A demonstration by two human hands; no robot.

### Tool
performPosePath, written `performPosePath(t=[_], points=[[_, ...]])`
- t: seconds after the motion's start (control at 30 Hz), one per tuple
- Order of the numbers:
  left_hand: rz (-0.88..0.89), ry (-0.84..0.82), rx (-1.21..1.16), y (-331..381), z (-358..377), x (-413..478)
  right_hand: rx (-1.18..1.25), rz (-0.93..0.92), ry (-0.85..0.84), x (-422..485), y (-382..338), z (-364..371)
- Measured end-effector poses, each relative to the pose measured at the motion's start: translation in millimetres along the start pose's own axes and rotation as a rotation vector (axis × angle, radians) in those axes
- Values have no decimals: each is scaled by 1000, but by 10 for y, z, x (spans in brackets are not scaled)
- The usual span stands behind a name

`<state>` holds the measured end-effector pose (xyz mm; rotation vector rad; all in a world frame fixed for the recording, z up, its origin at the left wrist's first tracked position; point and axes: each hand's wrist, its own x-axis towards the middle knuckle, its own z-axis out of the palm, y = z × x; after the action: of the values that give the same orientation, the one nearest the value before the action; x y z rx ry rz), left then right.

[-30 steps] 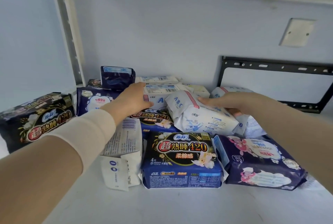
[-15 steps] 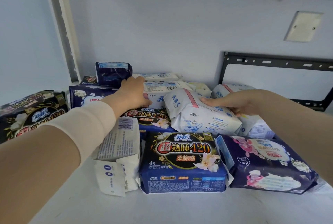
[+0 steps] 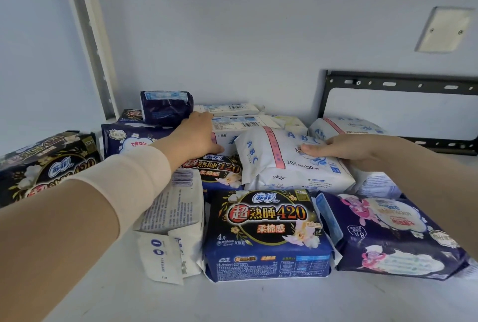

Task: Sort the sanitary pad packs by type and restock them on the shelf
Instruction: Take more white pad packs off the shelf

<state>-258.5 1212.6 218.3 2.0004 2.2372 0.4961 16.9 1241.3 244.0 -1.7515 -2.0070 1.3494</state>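
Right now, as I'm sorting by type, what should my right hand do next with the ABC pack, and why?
Probably lift the ABC pack under the right hand over to the white packs behind: it lies tilted on a dark 420 pack, a different type.

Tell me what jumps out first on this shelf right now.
The dark blue 420 pack at front centre, with its bold gold lettering, draws the eye first. Just behind it, a white ABC pack lies tilted on top of the heap with the right hand flat on it. The left hand reaches into the stacks at the back.
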Motion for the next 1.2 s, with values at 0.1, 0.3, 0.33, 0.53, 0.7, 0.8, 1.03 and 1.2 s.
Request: performPosePath(t=[0.1,0.3,0.33,0.53,0.7,0.8,1.03,1.2], points=[[1,10,11,-8,9,24,-5,-28,22,-62,-11,38],[-9,34,3,0,12,22,94,-111,51,-108,48,99],[-8,39,3,1,9,20,119,-112,25,-102,66,104],[4,35,-23,-3,-2,12,271,-75,-28,10,170,84],[13,30,-22,3,25,42,377,0,-223,59,219,34],[-15,21,13,14,26,61,422,9,-205,63,226,27],[-2,66,18,38,38,52,435,8,-133,-12,176,-9],[38,120,9,98,4,34,446,-8,-122,-79,62,-77]])
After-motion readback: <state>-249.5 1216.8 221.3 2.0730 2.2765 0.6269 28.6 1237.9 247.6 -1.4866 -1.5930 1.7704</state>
